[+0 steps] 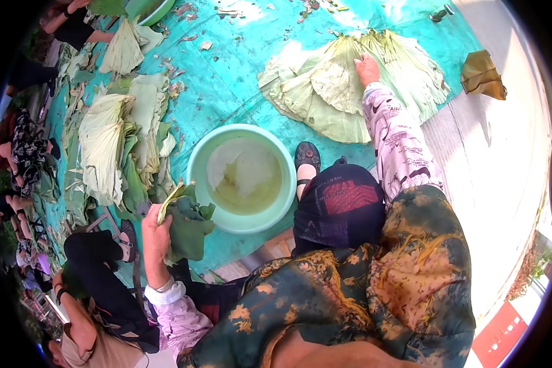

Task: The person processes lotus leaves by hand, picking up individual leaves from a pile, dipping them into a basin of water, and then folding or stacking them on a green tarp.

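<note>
My left hand (156,239) is closed around the bunched stem end of a dark green lotus leaf (190,233), which hangs beside the basin. Stretched far forward, my right hand (367,69) has its fingers bent together on a pale lotus leaf (337,86). That leaf lies on top of a fan-shaped spread of pale green leaves (411,80), their gathered ends pointing away from me. Between my hands stands a light green basin (193,165) with cloudy, yellowish water in it.
A turquoise tarp (227,80) covers the ground, strewn with leaf scraps. Stacked leaves (107,147) lie at left, near seated people. A brown folded piece (483,75) sits at the right edge. A person's arm (83,319) shows at lower left.
</note>
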The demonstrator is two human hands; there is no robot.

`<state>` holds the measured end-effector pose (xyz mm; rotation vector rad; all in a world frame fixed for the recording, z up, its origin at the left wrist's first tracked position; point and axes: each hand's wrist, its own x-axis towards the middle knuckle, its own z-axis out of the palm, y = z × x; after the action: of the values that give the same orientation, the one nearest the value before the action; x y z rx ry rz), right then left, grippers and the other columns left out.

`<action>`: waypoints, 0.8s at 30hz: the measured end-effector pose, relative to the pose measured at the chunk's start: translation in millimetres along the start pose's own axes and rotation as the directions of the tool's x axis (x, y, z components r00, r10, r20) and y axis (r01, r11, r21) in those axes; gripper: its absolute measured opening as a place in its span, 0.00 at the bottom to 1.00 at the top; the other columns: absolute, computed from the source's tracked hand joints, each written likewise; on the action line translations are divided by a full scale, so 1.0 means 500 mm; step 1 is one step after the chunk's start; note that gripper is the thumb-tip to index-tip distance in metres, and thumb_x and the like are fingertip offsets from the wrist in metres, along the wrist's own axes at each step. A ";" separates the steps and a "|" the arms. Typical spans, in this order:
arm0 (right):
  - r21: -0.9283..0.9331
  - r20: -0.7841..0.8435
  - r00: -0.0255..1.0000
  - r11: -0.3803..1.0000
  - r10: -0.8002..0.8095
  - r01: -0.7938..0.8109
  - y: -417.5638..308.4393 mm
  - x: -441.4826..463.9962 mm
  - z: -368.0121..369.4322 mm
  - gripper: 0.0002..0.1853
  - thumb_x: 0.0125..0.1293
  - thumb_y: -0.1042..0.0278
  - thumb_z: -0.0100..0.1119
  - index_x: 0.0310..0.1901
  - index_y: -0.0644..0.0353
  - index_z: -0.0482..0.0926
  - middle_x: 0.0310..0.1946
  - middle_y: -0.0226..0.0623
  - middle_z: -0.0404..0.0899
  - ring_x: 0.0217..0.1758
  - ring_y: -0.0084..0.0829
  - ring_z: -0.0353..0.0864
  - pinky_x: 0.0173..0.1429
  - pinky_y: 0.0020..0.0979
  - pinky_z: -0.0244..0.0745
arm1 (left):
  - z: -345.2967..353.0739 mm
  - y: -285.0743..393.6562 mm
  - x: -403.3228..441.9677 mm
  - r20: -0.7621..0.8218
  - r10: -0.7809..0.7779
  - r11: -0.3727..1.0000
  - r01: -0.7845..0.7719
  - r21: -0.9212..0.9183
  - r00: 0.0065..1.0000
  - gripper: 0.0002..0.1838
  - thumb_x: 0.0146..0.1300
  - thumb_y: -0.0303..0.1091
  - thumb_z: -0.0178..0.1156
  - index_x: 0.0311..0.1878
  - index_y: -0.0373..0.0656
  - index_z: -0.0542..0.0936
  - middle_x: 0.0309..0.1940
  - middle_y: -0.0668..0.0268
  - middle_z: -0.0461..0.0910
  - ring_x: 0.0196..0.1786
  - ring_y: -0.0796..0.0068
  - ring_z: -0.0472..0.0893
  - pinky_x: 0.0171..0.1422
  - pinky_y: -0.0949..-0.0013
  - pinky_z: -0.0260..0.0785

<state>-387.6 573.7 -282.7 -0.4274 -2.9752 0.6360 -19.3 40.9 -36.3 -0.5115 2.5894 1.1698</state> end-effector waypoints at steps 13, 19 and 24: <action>-0.522 0.084 0.855 0.709 -0.511 0.475 0.009 -0.074 0.051 0.31 0.66 0.45 0.41 0.66 0.53 0.56 0.67 0.41 0.55 0.71 0.39 0.53 0.68 0.46 0.49 | 0.007 -0.024 -0.003 0.027 -0.254 0.814 0.229 -0.534 0.967 0.13 0.58 0.20 0.53 0.48 0.35 0.76 0.36 0.70 0.79 0.37 0.82 0.76 0.43 0.77 0.69; -0.596 0.220 0.839 0.613 -0.497 0.519 0.052 -0.049 0.093 0.32 0.67 0.44 0.39 0.68 0.52 0.52 0.68 0.43 0.53 0.71 0.41 0.50 0.70 0.44 0.47 | -0.013 -0.071 -0.009 -0.055 -0.325 0.610 0.165 -0.775 0.944 0.14 0.57 0.21 0.56 0.48 0.36 0.75 0.40 0.65 0.80 0.39 0.76 0.79 0.47 0.71 0.72; -0.511 0.611 0.681 0.457 -0.402 0.728 0.073 0.062 0.087 0.33 0.64 0.48 0.46 0.63 0.64 0.60 0.64 0.52 0.58 0.69 0.49 0.53 0.70 0.40 0.50 | -0.025 -0.093 -0.030 -0.064 -0.297 0.477 0.090 -0.874 0.953 0.14 0.57 0.21 0.57 0.48 0.35 0.75 0.40 0.62 0.80 0.41 0.72 0.80 0.49 0.69 0.73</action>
<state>-413.4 597.3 -336.9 0.8542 -3.2784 -0.6740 12.3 6.0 -54.0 -1.1370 1.7631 2.4077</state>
